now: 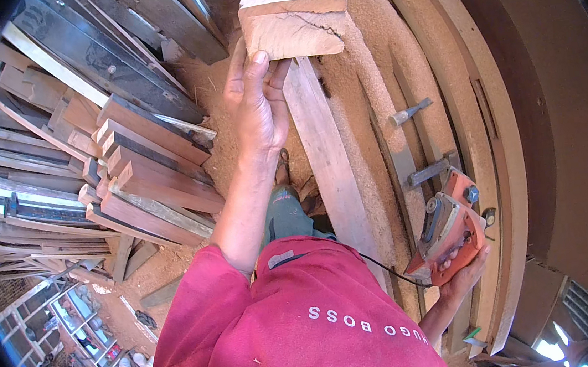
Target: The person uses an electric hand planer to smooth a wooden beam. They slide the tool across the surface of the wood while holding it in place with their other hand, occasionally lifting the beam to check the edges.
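My left hand (257, 108) grips the near edge of a pale, thick piece of wood (296, 33), thumb on its face and fingers beneath. A dark, branching crack runs across that face; how far the piece reaches back cannot be told. On the right, my right hand (462, 282) is wrapped round the handle of an orange electric planer (449, 231), tilted over the bench boards. Its black cord (393, 271) runs back toward my red shirt. Below the held wood, a long pale plank (331, 158) stretches toward me.
Sawdust coats the bench timbers (432, 61). A chisel (412, 111) and a short bar-like piece (429, 171) lie near the planer. Stacked timber (157, 176) crowds the left, with a metal rack (83, 327) at lower left. A brown panel (564, 98) stands along the right.
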A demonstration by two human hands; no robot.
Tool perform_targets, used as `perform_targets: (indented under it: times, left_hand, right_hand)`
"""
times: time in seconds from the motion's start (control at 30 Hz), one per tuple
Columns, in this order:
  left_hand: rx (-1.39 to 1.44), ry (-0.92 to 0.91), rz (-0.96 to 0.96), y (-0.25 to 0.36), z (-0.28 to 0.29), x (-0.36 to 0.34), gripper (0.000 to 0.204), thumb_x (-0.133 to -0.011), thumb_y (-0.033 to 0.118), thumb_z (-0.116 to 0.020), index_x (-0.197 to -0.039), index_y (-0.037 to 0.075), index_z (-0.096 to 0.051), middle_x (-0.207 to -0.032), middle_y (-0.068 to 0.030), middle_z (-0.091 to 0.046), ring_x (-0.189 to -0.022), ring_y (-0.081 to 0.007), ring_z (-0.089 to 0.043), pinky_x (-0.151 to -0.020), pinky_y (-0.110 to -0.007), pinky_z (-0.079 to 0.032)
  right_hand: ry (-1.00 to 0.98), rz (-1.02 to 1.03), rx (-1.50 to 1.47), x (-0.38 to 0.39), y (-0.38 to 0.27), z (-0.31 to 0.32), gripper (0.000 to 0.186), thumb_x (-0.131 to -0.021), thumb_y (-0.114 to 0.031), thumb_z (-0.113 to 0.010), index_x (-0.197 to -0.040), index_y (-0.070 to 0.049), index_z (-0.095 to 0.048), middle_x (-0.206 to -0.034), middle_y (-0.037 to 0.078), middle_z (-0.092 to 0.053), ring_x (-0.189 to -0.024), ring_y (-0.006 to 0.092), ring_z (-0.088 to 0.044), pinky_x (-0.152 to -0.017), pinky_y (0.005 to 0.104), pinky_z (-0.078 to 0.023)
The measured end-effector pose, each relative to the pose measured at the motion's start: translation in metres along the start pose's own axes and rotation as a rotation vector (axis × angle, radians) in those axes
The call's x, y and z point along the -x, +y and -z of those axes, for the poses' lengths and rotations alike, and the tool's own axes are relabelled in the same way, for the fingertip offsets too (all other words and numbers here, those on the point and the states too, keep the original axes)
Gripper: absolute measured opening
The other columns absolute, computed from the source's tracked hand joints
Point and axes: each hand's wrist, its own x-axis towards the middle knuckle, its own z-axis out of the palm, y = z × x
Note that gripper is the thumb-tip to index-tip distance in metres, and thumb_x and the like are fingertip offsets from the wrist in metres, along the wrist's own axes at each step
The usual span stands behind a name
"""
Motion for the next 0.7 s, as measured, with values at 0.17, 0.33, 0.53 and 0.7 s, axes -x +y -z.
perform_targets:
  times: [0.17, 0.33, 0.53, 0.7]
  left_hand:
    - [0.007, -0.010, -0.007, -0.004, 0.002, 0.001, 0.055, -0.094, 0.013, -0.065, -0.142, -0.003, -0.041, -0.132, -0.0144, -0.057, -0.116, -0.0213, -0.061, -0.102, -0.038, -0.052]
    - [0.045, -0.012, -0.012, -0.002, -0.004, 0.002, 0.058, -0.094, 0.012, -0.065, -0.142, -0.005, -0.039, -0.130, -0.0160, -0.058, -0.114, -0.0210, -0.062, -0.100, -0.036, -0.054]
    - [0.065, -0.008, -0.003, -0.006, -0.007, 0.003, 0.061, -0.093, 0.010, -0.066, -0.144, -0.006, -0.036, -0.128, -0.0163, -0.059, -0.113, -0.0206, -0.063, -0.099, -0.035, -0.055]
    - [0.068, -0.022, -0.007, -0.009, -0.010, 0.002, 0.063, -0.093, 0.009, -0.066, -0.145, -0.006, -0.034, -0.127, -0.0171, -0.059, -0.112, -0.0208, -0.063, -0.098, -0.035, -0.055]
  right_hand:
    - [-0.056, 0.053, 0.015, 0.000, -0.001, -0.002, 0.055, -0.100, -0.058, -0.042, -0.105, -0.004, -0.054, -0.064, 0.004, -0.052, -0.045, 0.0141, -0.049, -0.038, 0.0273, -0.040]
    - [-0.101, 0.053, -0.005, 0.002, -0.004, -0.006, 0.057, -0.100, -0.059, -0.043, -0.106, -0.004, -0.054, -0.064, 0.004, -0.052, -0.045, 0.0140, -0.049, -0.039, 0.0271, -0.040]
    - [-0.038, 0.043, 0.019, 0.005, -0.005, -0.010, 0.058, -0.099, -0.059, -0.043, -0.105, -0.003, -0.053, -0.062, 0.004, -0.051, -0.045, 0.0147, -0.049, -0.040, 0.0280, -0.040]
    - [-0.066, 0.044, 0.009, 0.005, -0.005, -0.009, 0.057, -0.099, -0.058, -0.045, -0.103, -0.003, -0.053, -0.062, 0.004, -0.051, -0.045, 0.0153, -0.049, -0.040, 0.0285, -0.040]
